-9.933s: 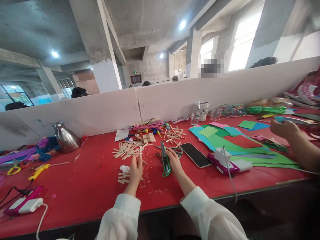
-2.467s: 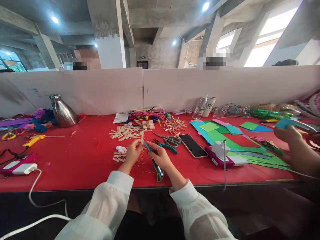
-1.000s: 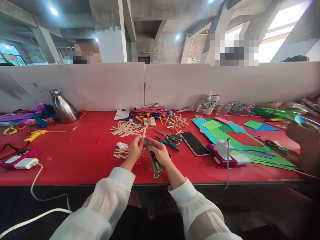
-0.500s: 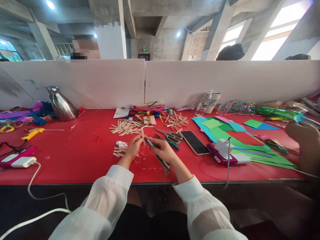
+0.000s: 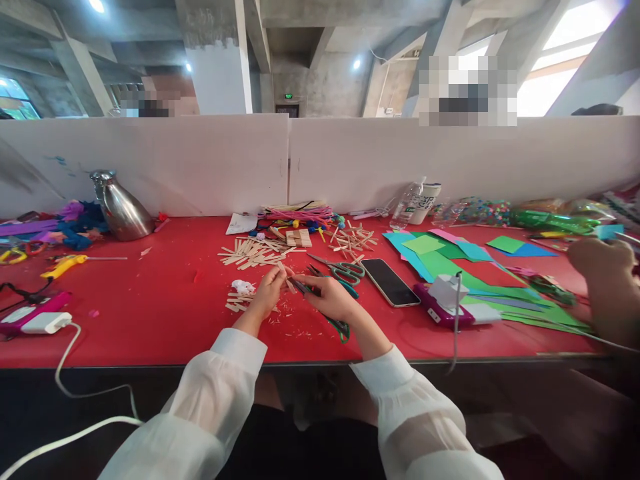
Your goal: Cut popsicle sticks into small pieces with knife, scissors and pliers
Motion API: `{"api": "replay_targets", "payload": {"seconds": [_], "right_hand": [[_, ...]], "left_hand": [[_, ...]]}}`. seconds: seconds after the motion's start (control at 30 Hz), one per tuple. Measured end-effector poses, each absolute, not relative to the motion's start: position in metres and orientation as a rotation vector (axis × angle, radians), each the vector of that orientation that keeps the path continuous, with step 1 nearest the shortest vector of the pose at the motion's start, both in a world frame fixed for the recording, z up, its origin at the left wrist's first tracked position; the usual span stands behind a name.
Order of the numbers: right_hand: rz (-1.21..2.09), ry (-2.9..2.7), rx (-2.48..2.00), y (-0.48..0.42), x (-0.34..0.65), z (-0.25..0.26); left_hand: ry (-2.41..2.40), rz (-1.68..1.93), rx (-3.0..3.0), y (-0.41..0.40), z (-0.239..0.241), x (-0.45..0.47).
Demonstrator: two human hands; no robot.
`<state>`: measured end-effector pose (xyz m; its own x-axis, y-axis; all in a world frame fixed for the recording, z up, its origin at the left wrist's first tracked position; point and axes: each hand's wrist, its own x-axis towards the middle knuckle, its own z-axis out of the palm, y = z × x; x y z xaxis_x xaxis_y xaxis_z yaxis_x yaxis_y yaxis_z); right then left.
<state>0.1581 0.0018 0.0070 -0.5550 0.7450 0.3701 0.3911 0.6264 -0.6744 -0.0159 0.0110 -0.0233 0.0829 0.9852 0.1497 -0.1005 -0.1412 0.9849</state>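
My left hand (image 5: 270, 288) is closed around a flat wooden craft stick (image 5: 287, 279), which stands tilted above the red table. My right hand (image 5: 327, 297) grips a slim dark utility knife (image 5: 339, 328) with a green end; its tip meets the stick, though the fingers partly hide the contact. Pale wood shavings (image 5: 293, 333) lie scattered beneath both hands. Just beyond the right hand rest grey-green scissors (image 5: 347, 273) and teal-handled pliers (image 5: 349, 289). A white fluffy piece (image 5: 243, 287) and a few short sticks (image 5: 238, 303) are beside my left hand.
Loose craft sticks (image 5: 255, 253) are piled behind my hands. A phone (image 5: 390, 282), a purple power strip (image 5: 443, 313) and coloured paper sheets (image 5: 480, 267) lie to the right. A yellow glue gun (image 5: 65, 265) and steel jug (image 5: 123, 212) stand left. Another person's hand (image 5: 607, 267) is at far right.
The stick has tipped over toward the right hand, and the knife has swung slightly right and flatter. At far right, the other person's hand has shifted a little.
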Motion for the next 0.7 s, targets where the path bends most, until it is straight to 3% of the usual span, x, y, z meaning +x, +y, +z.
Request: {"api": "replay_targets", "payload": {"seconds": [0.7], "right_hand": [[0.901,-1.922,-0.886,0.002,0.146,-0.020]], "left_hand": [[1.155,1.418,1.405,0.018,-0.030,-0.024]]}}
